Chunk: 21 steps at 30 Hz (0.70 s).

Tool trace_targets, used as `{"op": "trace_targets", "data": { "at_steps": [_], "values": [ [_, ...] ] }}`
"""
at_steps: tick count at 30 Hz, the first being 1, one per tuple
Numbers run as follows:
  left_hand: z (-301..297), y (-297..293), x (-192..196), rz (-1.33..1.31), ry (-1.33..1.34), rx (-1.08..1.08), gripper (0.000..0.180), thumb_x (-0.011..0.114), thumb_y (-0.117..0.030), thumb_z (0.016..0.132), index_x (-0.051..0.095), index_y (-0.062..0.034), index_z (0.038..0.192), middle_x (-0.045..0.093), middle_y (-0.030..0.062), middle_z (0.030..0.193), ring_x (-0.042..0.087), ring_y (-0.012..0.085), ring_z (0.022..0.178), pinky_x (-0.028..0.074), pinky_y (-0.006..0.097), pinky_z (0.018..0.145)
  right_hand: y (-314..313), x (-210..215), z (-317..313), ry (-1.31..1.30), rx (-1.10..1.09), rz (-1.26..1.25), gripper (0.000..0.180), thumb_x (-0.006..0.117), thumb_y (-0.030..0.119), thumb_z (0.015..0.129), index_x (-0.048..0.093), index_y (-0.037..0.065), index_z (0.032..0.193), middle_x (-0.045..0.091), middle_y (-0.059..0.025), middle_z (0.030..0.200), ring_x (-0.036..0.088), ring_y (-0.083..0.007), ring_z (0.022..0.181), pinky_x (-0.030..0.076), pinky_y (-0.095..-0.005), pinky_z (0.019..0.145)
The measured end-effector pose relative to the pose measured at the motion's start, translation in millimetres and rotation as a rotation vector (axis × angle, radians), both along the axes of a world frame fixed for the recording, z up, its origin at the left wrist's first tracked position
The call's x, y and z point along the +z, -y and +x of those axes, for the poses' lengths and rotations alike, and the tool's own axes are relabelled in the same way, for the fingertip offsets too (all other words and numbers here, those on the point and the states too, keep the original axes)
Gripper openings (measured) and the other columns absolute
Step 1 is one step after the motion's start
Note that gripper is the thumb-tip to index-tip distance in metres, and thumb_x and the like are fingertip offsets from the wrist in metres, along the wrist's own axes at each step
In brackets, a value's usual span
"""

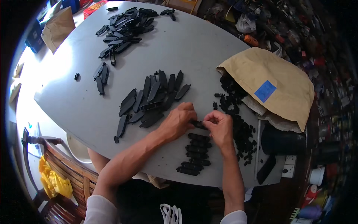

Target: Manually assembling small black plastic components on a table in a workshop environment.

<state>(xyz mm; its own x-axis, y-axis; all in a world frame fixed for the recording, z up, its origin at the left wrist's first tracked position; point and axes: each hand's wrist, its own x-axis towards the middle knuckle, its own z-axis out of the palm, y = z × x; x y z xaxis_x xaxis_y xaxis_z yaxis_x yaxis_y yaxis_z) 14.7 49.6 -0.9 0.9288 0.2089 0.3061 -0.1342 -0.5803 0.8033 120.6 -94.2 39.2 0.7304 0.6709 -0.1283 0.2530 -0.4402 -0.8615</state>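
Between my two hands is a long black plastic part (199,124). My left hand (181,118) is closed round its left end, and my right hand (220,128) pinches its right end with thumb and fingertips. Just below lies a column of several similar black parts (197,149), side by side on the grey table (149,164). A loose pile of flat, elongated black plastic pieces (153,93) lies beyond my left hand. To the right of my right hand, many small black plastic pieces (244,138) are scattered, spilling from a brown paper bag (287,74) with a blue patch.
A larger heap of black pieces (126,28) lies at the far end, with a smaller group (100,78) nearer. A black flat object (266,170) rests at the right edge. A wooden chair (71,164) with a yellow bag (54,177) stands at lower left; clutter fills the right.
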Motion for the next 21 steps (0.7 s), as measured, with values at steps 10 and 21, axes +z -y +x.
{"op": "trace_targets", "data": {
  "at_steps": [10,21],
  "values": [
    [1,-1,-2,-0.001,0.021,-0.013,0.021,0.074,0.0,0.062,0.061,0.0001,0.08,0.054,0.0119,0.09,0.054,0.0319,0.095,0.046,0.039,0.08,15,1,5,-0.106,-0.071,0.014,0.004,0.065,-0.004,0.079,0.063,0.0,0.079,0.061,-0.0005,0.065,0.054,-0.0049,0.055,0.042,-0.0194,0.043],
    [3,1,-3,-0.028,0.055,0.004,0.021,0.074,-0.001,0.06,0.062,-0.0001,0.078,0.054,0.0121,0.087,0.054,0.0322,0.092,0.046,0.04,0.077,-10,3,-9,0.034,0.013,-0.051,0.005,0.065,-0.006,0.078,0.063,-0.002,0.077,0.062,-0.0018,0.065,0.054,-0.0045,0.055,0.041,-0.0197,0.044]
  ]
}}
